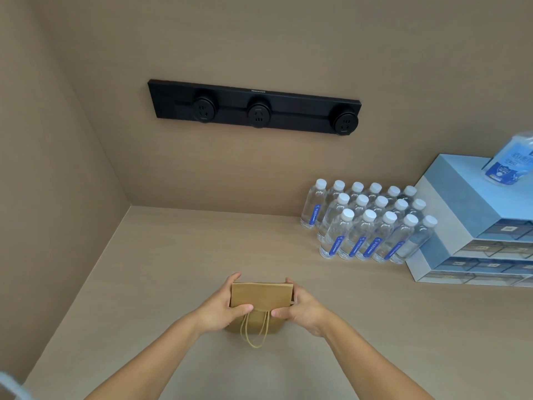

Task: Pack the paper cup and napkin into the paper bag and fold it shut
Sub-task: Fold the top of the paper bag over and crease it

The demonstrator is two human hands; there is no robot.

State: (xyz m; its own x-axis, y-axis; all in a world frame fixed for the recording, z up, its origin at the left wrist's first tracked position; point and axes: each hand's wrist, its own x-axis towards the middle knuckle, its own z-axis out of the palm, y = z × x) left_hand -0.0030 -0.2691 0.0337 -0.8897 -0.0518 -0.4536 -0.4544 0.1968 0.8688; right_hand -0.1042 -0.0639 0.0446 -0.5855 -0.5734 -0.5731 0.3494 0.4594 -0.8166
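**Two hands press the bag's folded top down**

A small brown paper bag [261, 307] stands on the tan counter [173, 255], low in the middle of the view. Its top is folded over flat toward the person. The two string handles [255, 330] hang down the front side, at 6 o'clock from the fold.

The left hand [223, 308] holds the bag at its 9 o'clock side. The fingers [234, 278] curl over the far edge and the thumb [245, 308] lies on the near edge of the fold, so the hand pinches the folded top. The right hand [302, 308] does the same at the 3 o'clock side. Its thumb [278, 313] presses on the near edge and its fingertips [289, 281] hook over the far edge. The two thumbs are near each other, with the handles between them.

The cup and the napkin cannot be seen. I cannot tell if they are inside the bag.

At 2 o'clock from the bag, well apart, stands a bunch of water bottles [372, 223] with white caps. Just beside them, to the right, is a stack of blue and white boxes [467, 223]. A blue pack [510, 163] sits on top of the stack. At 12 o'clock, up on the wall, is a black strip [253, 106] with three round plugs.
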